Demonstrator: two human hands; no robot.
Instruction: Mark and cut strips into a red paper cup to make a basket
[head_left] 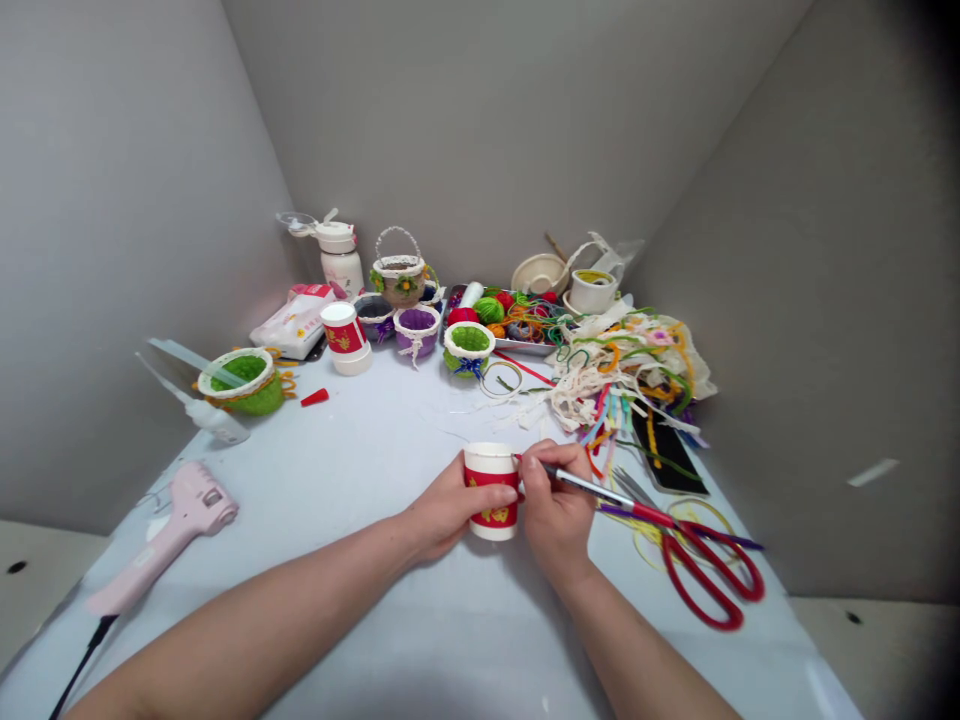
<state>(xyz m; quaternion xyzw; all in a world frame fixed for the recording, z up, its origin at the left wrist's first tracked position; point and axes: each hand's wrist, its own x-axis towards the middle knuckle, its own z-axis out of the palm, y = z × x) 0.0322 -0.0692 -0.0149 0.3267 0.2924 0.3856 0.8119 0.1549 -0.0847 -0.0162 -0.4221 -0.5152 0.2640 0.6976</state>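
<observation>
A white paper cup [491,522] with a red band and gold characters is gripped from its left side by my left hand [442,510], the thumb lying across its front. My right hand [559,505] pinches a marker [592,487] with a silver-white barrel and red end. Its tip is at the cup's right side near the rim, where small marks show along the white edge; whether the tip touches cannot be made out. A red marker cap [315,397] lies farther back to the left.
Red-handled scissors [701,570] and a black phone [670,450] lie at right, below a heap of yarn scraps [630,360]. Small woven baskets [469,345], more cups [346,340] and a yarn tray [517,348] line the back. A pink glue gun [169,535] rests left.
</observation>
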